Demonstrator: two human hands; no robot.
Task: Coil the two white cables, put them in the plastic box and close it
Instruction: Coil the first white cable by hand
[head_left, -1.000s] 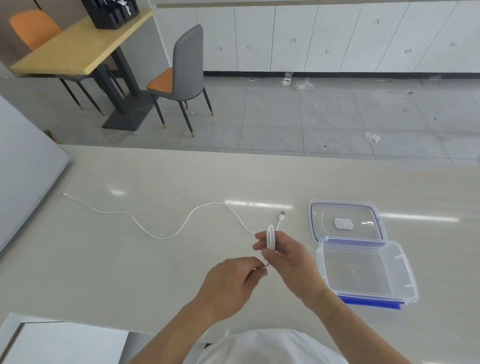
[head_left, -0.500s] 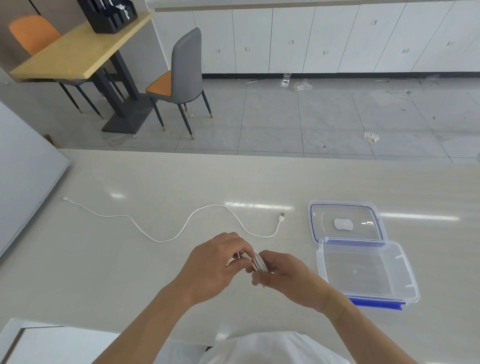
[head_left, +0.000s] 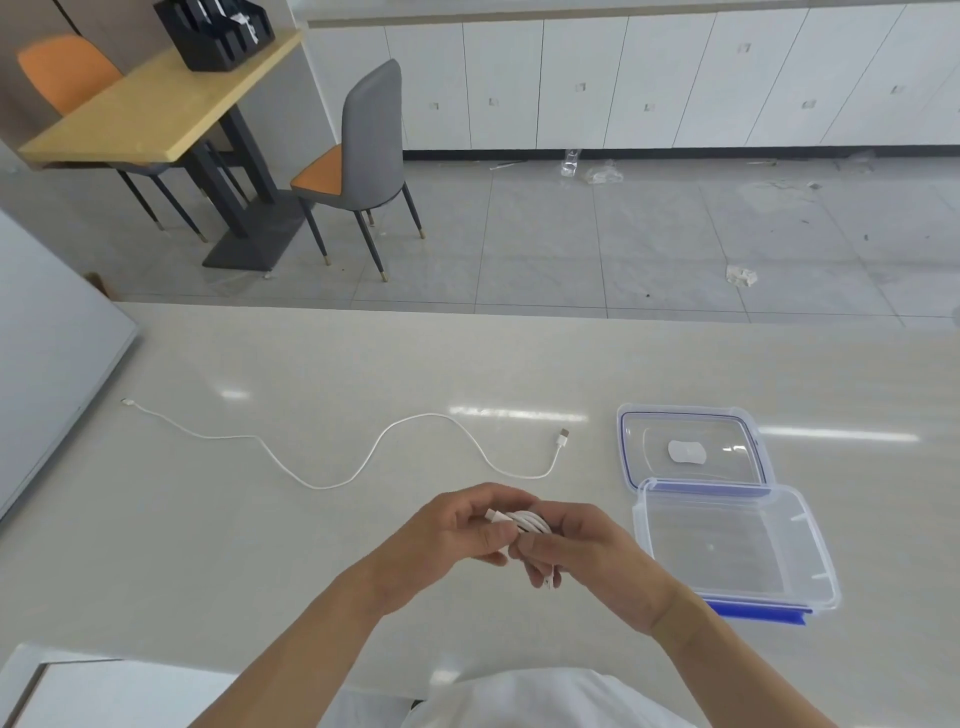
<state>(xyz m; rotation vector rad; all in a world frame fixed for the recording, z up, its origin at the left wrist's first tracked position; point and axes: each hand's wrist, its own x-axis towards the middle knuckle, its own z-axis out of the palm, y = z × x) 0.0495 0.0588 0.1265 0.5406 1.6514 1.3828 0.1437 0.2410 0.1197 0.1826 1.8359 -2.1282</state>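
A coiled white cable is pinched between my left hand and my right hand, just above the pale table; one plug end sticks out below my right fingers. The second white cable lies uncoiled in a wavy line across the table, from a plug at far left to a plug near the box. The clear plastic box stands open to the right of my hands. Its blue-rimmed lid lies flat behind it.
A grey board covers the table's left edge. Beyond the table's far edge is tiled floor with a grey and orange chair, a wooden table and white cabinets. A white panel sits at the near left.
My hands came together and lowered toward me with the coil. The coil, held upright in my right hand a second ago, is now gripped by both hands.
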